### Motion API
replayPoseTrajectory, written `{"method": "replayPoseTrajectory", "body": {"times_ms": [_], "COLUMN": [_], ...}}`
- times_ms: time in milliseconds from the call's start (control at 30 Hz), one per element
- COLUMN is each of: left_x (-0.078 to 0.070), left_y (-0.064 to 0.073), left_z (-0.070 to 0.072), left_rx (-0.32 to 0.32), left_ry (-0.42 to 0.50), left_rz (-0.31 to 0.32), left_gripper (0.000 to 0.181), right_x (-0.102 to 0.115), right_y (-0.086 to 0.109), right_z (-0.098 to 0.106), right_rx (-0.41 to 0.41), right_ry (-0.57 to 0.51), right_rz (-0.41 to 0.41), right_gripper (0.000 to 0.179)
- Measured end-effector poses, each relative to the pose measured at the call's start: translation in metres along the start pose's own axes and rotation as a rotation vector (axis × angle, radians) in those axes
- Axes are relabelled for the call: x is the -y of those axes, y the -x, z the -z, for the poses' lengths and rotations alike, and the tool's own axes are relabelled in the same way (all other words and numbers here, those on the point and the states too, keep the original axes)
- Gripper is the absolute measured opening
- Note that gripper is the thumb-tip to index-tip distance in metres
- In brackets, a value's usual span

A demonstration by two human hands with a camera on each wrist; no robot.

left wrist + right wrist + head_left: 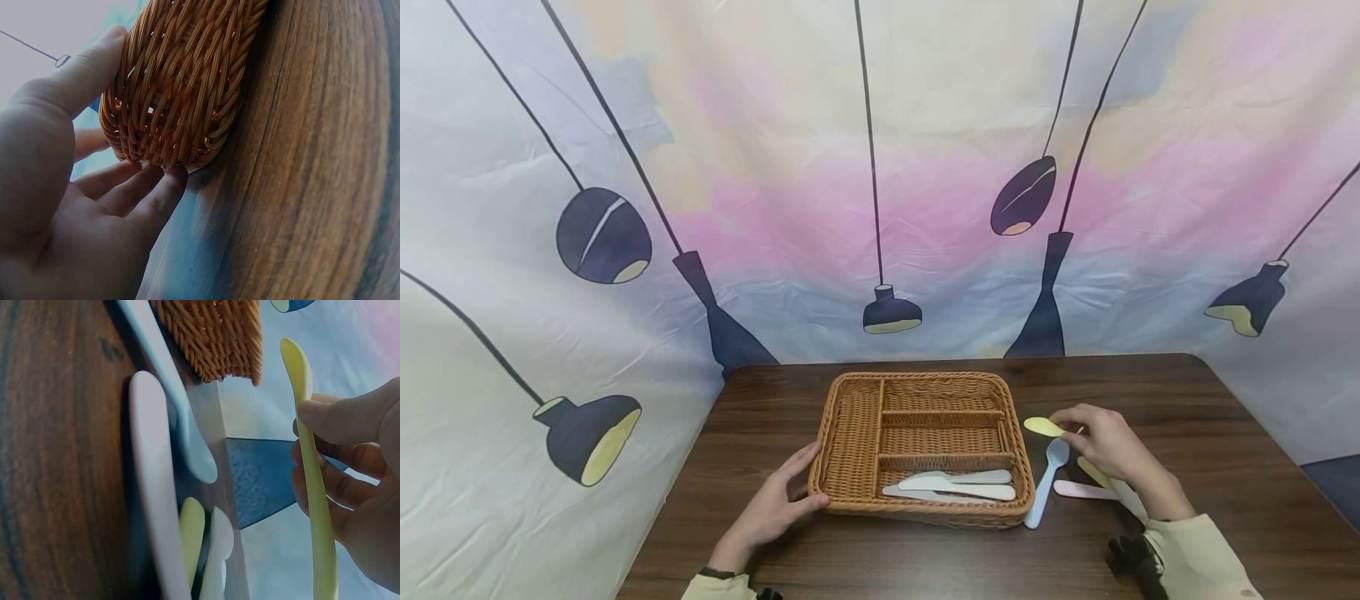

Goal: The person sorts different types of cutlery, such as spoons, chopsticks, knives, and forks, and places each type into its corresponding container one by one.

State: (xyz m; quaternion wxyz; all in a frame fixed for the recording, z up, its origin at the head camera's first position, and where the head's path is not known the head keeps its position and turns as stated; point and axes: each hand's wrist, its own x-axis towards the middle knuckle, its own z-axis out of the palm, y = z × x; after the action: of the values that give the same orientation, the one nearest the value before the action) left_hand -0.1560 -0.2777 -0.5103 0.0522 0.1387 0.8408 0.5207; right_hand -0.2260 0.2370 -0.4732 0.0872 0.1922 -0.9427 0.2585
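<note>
My left hand (777, 497) rests against the left end of a brown wicker basket (850, 505). In the left wrist view, its thumb touches the rim and its fingertips (172, 178) lie on the woven wall. Above the table, right of the basket, my right hand (1105, 437) pinches a yellow spoon (320, 512) between thumb and fingers, bowl (1042, 427) pointing toward the basket. Below it lie a light blue spoon (1047, 487), a pink handle (1082, 490), a yellow utensil (192, 525) and a white utensil (217, 544), partly hidden by my hand and wrist.
Dividers (880, 433) split the basket into a long left compartment and three right ones. Several pale knives (958, 485) lie in the front right compartment. The basket stands on a dark wooden table (760, 408), with a lamp-patterned cloth (940, 208) hanging behind.
</note>
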Motion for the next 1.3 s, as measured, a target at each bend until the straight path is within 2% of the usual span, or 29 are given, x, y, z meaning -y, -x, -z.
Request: {"method": "replayPoseTrajectory", "body": {"times_ms": [433,967,1300], "left_x": [0.001,0.000,0.000], "left_y": [0.000,-0.001,-0.001], "left_z": [0.000,0.000,0.000], "left_rx": [0.004,0.001,0.005], "left_ry": [0.020,0.006,0.018], "left_rz": [-0.001,0.003,0.001], "left_gripper": [0.086,0.085,0.086], "right_x": [0.012,0.024,0.033], "right_y": [-0.004,-0.014,-0.019], "right_z": [0.003,0.000,-0.004], "right_rx": [-0.043,-0.060,-0.030], "right_ry": [0.024,-0.004,-0.026], "right_rz": [0.042,0.076,0.075], "right_gripper": [0.024,0.025,0.025]}}
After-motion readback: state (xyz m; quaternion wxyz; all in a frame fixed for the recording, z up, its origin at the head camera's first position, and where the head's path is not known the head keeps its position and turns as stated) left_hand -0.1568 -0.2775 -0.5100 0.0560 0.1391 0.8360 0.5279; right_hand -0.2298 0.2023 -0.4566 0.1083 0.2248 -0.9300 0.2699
